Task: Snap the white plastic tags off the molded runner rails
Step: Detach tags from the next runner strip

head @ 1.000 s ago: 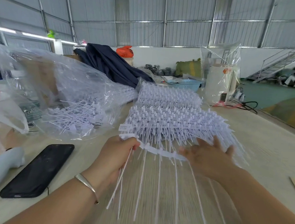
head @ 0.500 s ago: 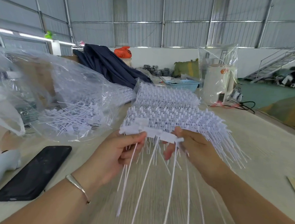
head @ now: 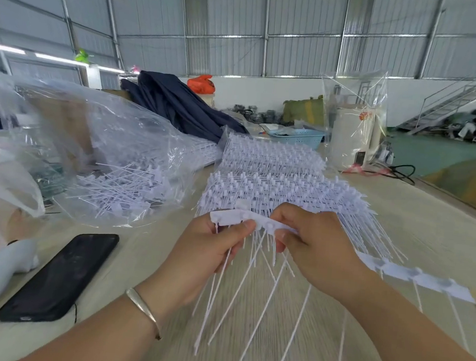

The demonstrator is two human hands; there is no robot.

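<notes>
Your wrists: both forearms come in low over the table point(head: 440, 233), so the strip hangs in front of you with room below for the long tails to dangle free.
Left hand: your left hand point(head: 211, 252) is curled round the near-left end of the rail point(head: 236, 217), thumb on top, fingers folded under. That looks like your anchor, holding one side steady.
Right hand: your right hand point(head: 314, 249) is curled on the same rail just beside the left, fingers wrapped over it, with a short stretch of rail bare between the two grips. Close grips like that put the bend right at one joint, which is what a snap wants.
Tags: the white tags point(head: 253, 292) hang from the rail between and below your hands, blurred, fanning towards you. The rest of the rail trails off past your right wrist, tags hanging from it too.
Phone: a black phone point(head: 61, 277) lies flat to your left, well apart from the work.
Stack: the waiting rails point(head: 281, 189) sit piled just beyond your hands, in easy reach for the next one.
Bag: the clear bag point(head: 112, 170) lies open to the left of the stack with loose tags inside, likely your drop spot.
</notes>
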